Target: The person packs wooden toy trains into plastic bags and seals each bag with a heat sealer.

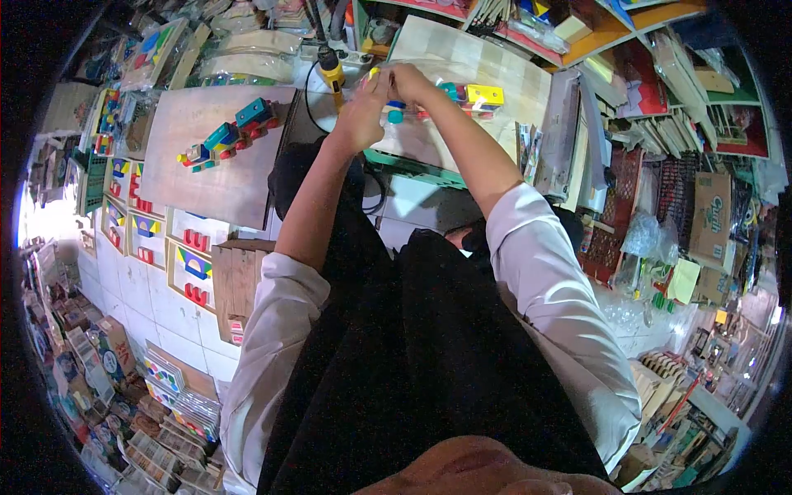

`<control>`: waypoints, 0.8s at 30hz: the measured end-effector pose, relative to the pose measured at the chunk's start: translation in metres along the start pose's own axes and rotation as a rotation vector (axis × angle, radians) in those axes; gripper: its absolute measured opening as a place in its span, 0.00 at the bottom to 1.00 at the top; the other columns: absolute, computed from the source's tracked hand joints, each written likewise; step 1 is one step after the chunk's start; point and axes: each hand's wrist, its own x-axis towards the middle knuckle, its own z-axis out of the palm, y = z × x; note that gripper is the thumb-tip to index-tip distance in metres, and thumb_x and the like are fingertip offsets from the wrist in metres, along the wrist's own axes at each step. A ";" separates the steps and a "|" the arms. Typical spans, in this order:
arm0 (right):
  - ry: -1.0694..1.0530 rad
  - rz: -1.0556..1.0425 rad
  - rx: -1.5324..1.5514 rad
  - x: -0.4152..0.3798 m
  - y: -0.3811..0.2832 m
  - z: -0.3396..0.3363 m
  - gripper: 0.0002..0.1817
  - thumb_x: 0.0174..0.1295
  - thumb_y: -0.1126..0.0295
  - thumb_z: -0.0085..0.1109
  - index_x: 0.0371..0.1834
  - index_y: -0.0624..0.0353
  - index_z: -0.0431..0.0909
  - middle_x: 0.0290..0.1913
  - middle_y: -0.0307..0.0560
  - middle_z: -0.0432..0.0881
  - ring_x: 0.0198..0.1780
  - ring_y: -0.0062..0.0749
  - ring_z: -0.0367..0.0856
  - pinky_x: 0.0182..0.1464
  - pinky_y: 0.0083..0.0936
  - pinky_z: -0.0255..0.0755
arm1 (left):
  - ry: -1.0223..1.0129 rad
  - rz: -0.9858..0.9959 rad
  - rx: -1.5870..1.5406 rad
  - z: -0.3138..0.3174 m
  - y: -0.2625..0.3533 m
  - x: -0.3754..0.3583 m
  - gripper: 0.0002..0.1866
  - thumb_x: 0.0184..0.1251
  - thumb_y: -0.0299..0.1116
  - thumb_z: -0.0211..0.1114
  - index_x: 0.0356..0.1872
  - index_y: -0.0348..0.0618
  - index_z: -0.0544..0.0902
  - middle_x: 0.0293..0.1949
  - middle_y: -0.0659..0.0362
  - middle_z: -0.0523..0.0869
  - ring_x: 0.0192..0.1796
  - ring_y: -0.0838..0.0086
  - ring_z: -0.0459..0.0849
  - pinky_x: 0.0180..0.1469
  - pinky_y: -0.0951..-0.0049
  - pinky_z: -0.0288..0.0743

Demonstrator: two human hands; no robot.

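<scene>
Toy train [483, 97] straight ahead, on a pale, faintly grained wooden board [462, 48], partly under both hands. Shows a boxy yellow car at the right end with red parts beneath, a teal block next to it, and small teal and blue pieces near the fingers. Thin clear film [445, 73] about it: glossy, creased, edges hard to trace.

Left hand [364, 117]: fingers together and partly bent, at the train's near-left end. Right hand [409, 85]: curled inward, just beside the left, fingertips meeting or nearly so. Possibly pinching film; contact too small and blurred to settle, so cannot tell how far either is closed or on what.

To the left, on a second smooth, light board [190, 111]: another train [227, 139], made of teal blocks, with red wheels and a yellow-and-teal front. Between boards: yellow-and-black tool [332, 72], slim, upright, near a dark looping cord [310, 95].

Lower left: shallow pale-wood trays [169, 252] holding red arches and blue-yellow pieces; beside these, a rough-planked crate [241, 276] on glossy white tiles [157, 301].
</scene>
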 end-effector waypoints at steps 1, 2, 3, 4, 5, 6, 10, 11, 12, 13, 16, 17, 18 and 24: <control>0.041 -0.035 -0.010 0.004 0.005 0.001 0.29 0.30 0.57 0.74 0.41 0.53 0.80 0.39 0.52 0.82 0.41 0.48 0.80 0.43 0.35 0.74 | -0.039 -0.018 0.035 0.001 -0.002 -0.001 0.44 0.37 0.16 0.54 0.65 0.35 0.52 0.63 0.39 0.60 0.57 0.49 0.70 0.52 0.60 0.71; 0.038 -0.041 -0.009 0.005 0.003 -0.003 0.29 0.30 0.57 0.74 0.41 0.53 0.80 0.39 0.52 0.82 0.41 0.48 0.80 0.43 0.35 0.74 | -0.037 -0.023 0.037 -0.001 -0.002 -0.002 0.44 0.37 0.16 0.54 0.65 0.35 0.52 0.63 0.39 0.60 0.57 0.49 0.70 0.52 0.60 0.71; 0.021 0.070 0.041 0.006 0.002 -0.009 0.29 0.30 0.55 0.74 0.39 0.54 0.80 0.39 0.51 0.82 0.40 0.47 0.80 0.43 0.34 0.74 | -0.085 -0.071 0.045 -0.004 -0.002 -0.003 0.45 0.37 0.16 0.55 0.66 0.35 0.50 0.63 0.38 0.59 0.57 0.49 0.71 0.50 0.60 0.72; 0.005 0.181 0.090 0.005 0.001 -0.014 0.29 0.30 0.54 0.73 0.38 0.54 0.80 0.38 0.50 0.82 0.40 0.47 0.80 0.43 0.34 0.74 | -0.133 -0.117 0.052 -0.006 -0.001 -0.003 0.46 0.37 0.16 0.55 0.66 0.35 0.48 0.64 0.38 0.59 0.56 0.49 0.72 0.49 0.59 0.73; 0.029 0.112 0.070 0.004 0.003 -0.015 0.29 0.30 0.50 0.73 0.37 0.55 0.80 0.39 0.49 0.82 0.39 0.46 0.80 0.42 0.33 0.74 | -0.128 -0.119 0.052 -0.007 -0.001 -0.002 0.46 0.37 0.16 0.55 0.66 0.35 0.48 0.64 0.38 0.59 0.56 0.49 0.72 0.49 0.59 0.73; 0.026 0.111 0.069 0.005 0.003 -0.013 0.29 0.30 0.50 0.73 0.37 0.55 0.80 0.39 0.49 0.82 0.39 0.46 0.80 0.42 0.33 0.74 | -0.129 -0.109 0.040 -0.007 -0.002 -0.003 0.46 0.38 0.16 0.55 0.66 0.35 0.47 0.63 0.38 0.59 0.57 0.49 0.71 0.51 0.60 0.72; 0.074 -0.006 0.184 0.012 0.022 0.019 0.27 0.32 0.54 0.73 0.37 0.57 0.79 0.38 0.51 0.82 0.40 0.48 0.80 0.43 0.35 0.74 | -0.099 -0.142 -0.163 -0.011 0.005 0.004 0.51 0.36 0.17 0.59 0.68 0.39 0.45 0.65 0.42 0.58 0.65 0.50 0.61 0.64 0.63 0.60; 0.082 -0.154 0.305 0.010 0.015 0.019 0.26 0.33 0.56 0.72 0.36 0.57 0.79 0.38 0.52 0.82 0.39 0.48 0.80 0.43 0.35 0.74 | -0.099 -0.142 -0.164 -0.010 0.005 0.004 0.51 0.36 0.17 0.59 0.68 0.39 0.45 0.65 0.42 0.58 0.65 0.50 0.61 0.64 0.63 0.60; 0.081 -0.154 0.305 0.008 0.010 0.017 0.26 0.33 0.56 0.72 0.36 0.57 0.79 0.38 0.52 0.82 0.39 0.48 0.80 0.43 0.35 0.74 | -0.063 -0.121 -0.187 -0.009 0.003 0.006 0.50 0.36 0.18 0.59 0.68 0.39 0.46 0.65 0.42 0.58 0.65 0.50 0.60 0.64 0.64 0.59; 0.034 -0.119 0.081 0.006 0.005 0.016 0.26 0.34 0.57 0.72 0.37 0.58 0.78 0.37 0.54 0.82 0.39 0.49 0.80 0.43 0.36 0.74 | -0.028 -0.101 -0.209 -0.009 0.002 0.006 0.50 0.36 0.18 0.59 0.68 0.38 0.47 0.65 0.42 0.58 0.66 0.51 0.60 0.65 0.65 0.57; -0.080 -0.072 -0.169 0.007 -0.004 0.010 0.27 0.35 0.59 0.71 0.40 0.59 0.77 0.36 0.57 0.81 0.40 0.51 0.79 0.44 0.38 0.74 | -0.004 -0.087 -0.244 -0.005 -0.002 0.005 0.49 0.37 0.19 0.60 0.68 0.38 0.48 0.65 0.42 0.59 0.67 0.53 0.59 0.67 0.67 0.54; -0.141 -0.056 -0.199 0.010 0.000 0.012 0.28 0.35 0.59 0.71 0.42 0.59 0.76 0.37 0.59 0.81 0.42 0.51 0.79 0.44 0.39 0.73 | -0.004 -0.091 -0.245 -0.006 -0.002 0.005 0.49 0.37 0.19 0.60 0.68 0.38 0.48 0.65 0.42 0.59 0.67 0.53 0.59 0.67 0.67 0.54; -0.146 -0.057 -0.198 0.011 0.003 0.015 0.28 0.35 0.59 0.71 0.42 0.59 0.76 0.37 0.59 0.81 0.42 0.51 0.79 0.44 0.39 0.73 | 0.029 -0.068 -0.232 -0.006 -0.001 0.005 0.47 0.38 0.18 0.59 0.66 0.35 0.49 0.64 0.41 0.60 0.64 0.51 0.62 0.64 0.64 0.58; -0.194 0.002 -0.191 0.008 -0.001 0.017 0.32 0.36 0.56 0.71 0.48 0.52 0.73 0.42 0.57 0.80 0.45 0.52 0.78 0.47 0.42 0.73 | 0.025 -0.109 -0.276 -0.009 0.002 0.009 0.47 0.38 0.18 0.59 0.67 0.35 0.49 0.63 0.40 0.61 0.63 0.51 0.64 0.63 0.64 0.61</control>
